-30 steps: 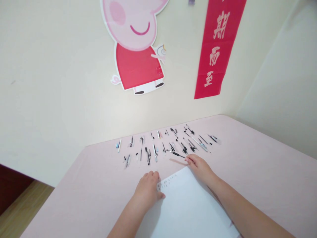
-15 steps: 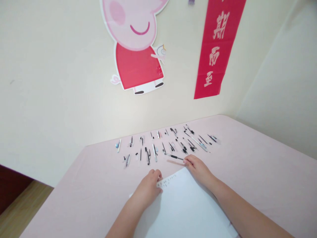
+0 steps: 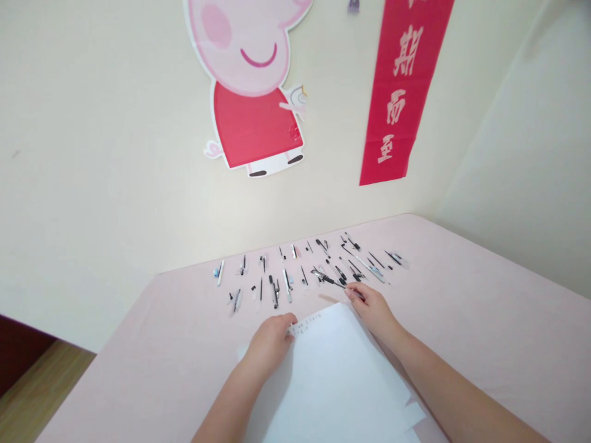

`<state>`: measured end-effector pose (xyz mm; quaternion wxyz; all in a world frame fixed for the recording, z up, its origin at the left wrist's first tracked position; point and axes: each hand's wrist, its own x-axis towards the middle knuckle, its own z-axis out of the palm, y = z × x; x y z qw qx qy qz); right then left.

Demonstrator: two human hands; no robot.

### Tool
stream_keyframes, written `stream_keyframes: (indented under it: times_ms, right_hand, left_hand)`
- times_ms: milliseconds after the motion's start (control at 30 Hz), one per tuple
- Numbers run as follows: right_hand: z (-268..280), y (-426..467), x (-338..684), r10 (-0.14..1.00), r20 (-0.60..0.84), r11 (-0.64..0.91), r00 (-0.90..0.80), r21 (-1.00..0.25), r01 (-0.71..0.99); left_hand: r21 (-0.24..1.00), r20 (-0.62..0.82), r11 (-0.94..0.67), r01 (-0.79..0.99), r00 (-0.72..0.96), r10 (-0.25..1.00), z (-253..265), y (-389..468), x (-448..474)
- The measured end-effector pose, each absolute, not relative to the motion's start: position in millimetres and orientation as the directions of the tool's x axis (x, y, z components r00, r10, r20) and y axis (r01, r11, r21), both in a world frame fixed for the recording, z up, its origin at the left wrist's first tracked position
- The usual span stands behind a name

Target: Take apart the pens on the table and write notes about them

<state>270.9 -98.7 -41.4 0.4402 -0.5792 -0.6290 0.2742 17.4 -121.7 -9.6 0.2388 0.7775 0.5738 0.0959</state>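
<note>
My right hand (image 3: 372,311) is closed around a pen (image 3: 329,280) with a dark grip. The pen points up and to the left, its far end overlapping the loose pen parts in the view. Under and beside this hand lies the upper right corner of a white sheet of paper (image 3: 337,375). My left hand (image 3: 272,341) grips the sheet's upper left edge, with bent fingers and thumb around it. Small handwritten marks show along the top of the sheet beside my left fingertips. The fingers' undersides are hidden.
Taken-apart pens, refills and caps (image 3: 274,292) lie in two rough rows on the pink tabletop (image 3: 138,369), beyond the paper. Behind it rises a pale wall (image 3: 115,154) with a cartoon pig cutout (image 3: 258,129) and a red banner (image 3: 392,92).
The pen in my right hand has tilted, its far end swinging up and away toward the pen parts. My left hand has shifted slightly left with the paper's top edge.
</note>
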Motion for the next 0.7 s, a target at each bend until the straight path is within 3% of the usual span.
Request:
stream_keyframes:
  times_ms: [233, 367, 467, 567, 700]
  right_hand:
    - [-40, -88, 280, 0.976, 0.03, 0.001, 0.217, -0.991, 0.134]
    - [-45, -73, 301, 0.957, -0.059, -0.073, 0.283, -0.997, 0.039]
    - [-50, -55, 323, 0.941, -0.047, -0.049, 0.334, -0.999, -0.001]
    - [-56, -30, 346, 0.907, 0.004, -0.012, 0.42, -0.999, 0.034]
    - [-59, 7, 376, 0.822, 0.198, -0.083, 0.533, -0.886, 0.456]
  left_hand:
    - [0.437, -0.168, -0.252, 0.864, 0.353, 0.92, -10, -123, 20]
    - [0.287, -0.14, -0.26, 0.922, 0.309, 0.941, 1, -128, 29]
    - [0.206, -0.062, -0.269, 0.941, 0.287, 0.956, 7, -140, 43]
    - [0.311, -0.048, -0.354, 0.882, 0.386, 0.921, 5, -155, 60]
    - [0.435, -0.067, -0.423, 0.795, 0.497, 0.865, -10, -168, 77]
